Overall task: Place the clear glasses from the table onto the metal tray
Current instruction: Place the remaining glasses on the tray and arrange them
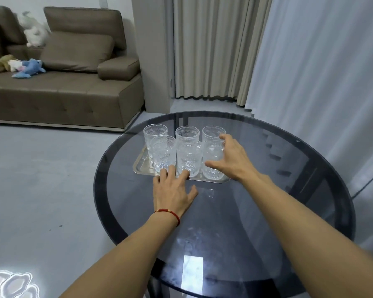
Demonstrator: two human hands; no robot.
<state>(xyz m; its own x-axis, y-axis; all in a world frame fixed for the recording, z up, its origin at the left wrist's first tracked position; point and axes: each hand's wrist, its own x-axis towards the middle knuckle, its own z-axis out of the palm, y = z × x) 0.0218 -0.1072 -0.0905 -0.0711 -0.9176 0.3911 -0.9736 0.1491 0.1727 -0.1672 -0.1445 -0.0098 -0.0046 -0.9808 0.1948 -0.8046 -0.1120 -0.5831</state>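
Note:
Several clear ribbed glasses stand in two rows on the metal tray (139,162), which lies on the far left part of the round dark glass table (271,190). My right hand (233,160) wraps the front right glass (213,174), thumb across its front and fingers around its far side; the glass stands on the tray. The front middle glass (188,160) and front left glass (163,152) stand beside it. My left hand (172,190) rests flat on the table with fingers apart, its fingertips touching the tray's near rim.
A brown sofa (63,97) with soft toys stands on the far left across a grey floor. Curtains (310,61) hang behind and to the right of the table. The table's edge curves close on the left of the tray.

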